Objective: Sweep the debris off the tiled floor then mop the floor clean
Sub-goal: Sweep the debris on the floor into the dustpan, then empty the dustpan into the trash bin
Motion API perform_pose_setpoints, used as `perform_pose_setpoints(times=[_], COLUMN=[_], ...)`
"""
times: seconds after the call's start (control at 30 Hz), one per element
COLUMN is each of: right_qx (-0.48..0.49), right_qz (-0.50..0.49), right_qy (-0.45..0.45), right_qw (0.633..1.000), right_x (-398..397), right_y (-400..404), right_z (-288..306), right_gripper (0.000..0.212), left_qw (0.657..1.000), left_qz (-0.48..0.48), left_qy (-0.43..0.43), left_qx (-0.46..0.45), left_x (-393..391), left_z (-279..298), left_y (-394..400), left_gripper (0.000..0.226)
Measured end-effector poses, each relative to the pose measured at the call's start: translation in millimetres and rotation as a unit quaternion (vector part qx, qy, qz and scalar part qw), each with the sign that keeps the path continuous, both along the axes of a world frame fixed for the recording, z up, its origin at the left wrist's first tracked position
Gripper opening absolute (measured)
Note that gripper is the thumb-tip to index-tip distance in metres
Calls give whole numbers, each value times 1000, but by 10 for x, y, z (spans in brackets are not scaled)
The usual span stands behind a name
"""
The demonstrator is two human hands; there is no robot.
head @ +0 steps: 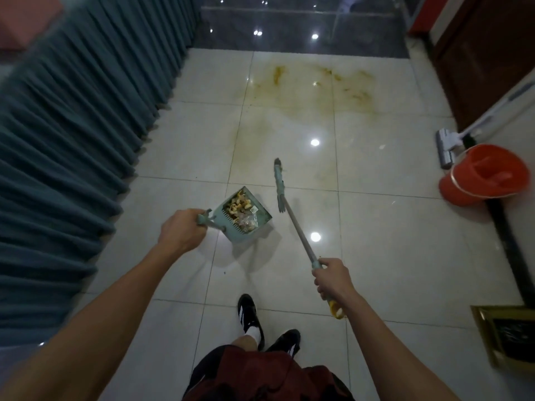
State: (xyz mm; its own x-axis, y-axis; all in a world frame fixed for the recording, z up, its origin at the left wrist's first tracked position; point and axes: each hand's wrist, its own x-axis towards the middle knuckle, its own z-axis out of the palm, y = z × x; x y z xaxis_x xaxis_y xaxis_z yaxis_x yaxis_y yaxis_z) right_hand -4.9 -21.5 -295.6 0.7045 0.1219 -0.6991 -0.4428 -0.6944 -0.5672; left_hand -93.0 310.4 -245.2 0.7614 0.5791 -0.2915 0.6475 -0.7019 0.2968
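My left hand (181, 231) grips the handle of a pale green dustpan (260, 218), held just above the tiled floor (390, 241) and filled with yellowish debris (240, 211). My right hand (333, 279) holds the grey handle of a green broom (279, 183), whose head points away from me, to the right of the dustpan. A brownish-yellow stain (315, 88) spreads over the tiles farther ahead.
A teal curtain (72, 140) runs along the left. On the right stand an orange bucket (483, 175), a white mop (451, 143) leaning on the wall, a dark wooden door (477, 53) and a gold-framed bin (509, 334). Dark glossy tiles (301, 30) lie ahead. My shoes (252, 316) are below.
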Motion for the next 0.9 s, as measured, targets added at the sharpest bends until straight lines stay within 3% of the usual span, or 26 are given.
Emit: perform_pose_setpoints(times=[0.43,0.9], right_qx=[14,-19], right_qz=[-163,-326], right_qy=[-36,-12], right_qw=[986,945], right_x=[267,1423], right_y=[-1145,-2015], right_z=[318,400], right_gripper=[18,14], left_qw=[992,956], left_qz=[-128,-281], left_qy=[-19,-53], left_qx=[-10,-65], left_x=[1290,3270], left_z=[114,206], left_y=[-981,-1971], left_gripper=[23,24])
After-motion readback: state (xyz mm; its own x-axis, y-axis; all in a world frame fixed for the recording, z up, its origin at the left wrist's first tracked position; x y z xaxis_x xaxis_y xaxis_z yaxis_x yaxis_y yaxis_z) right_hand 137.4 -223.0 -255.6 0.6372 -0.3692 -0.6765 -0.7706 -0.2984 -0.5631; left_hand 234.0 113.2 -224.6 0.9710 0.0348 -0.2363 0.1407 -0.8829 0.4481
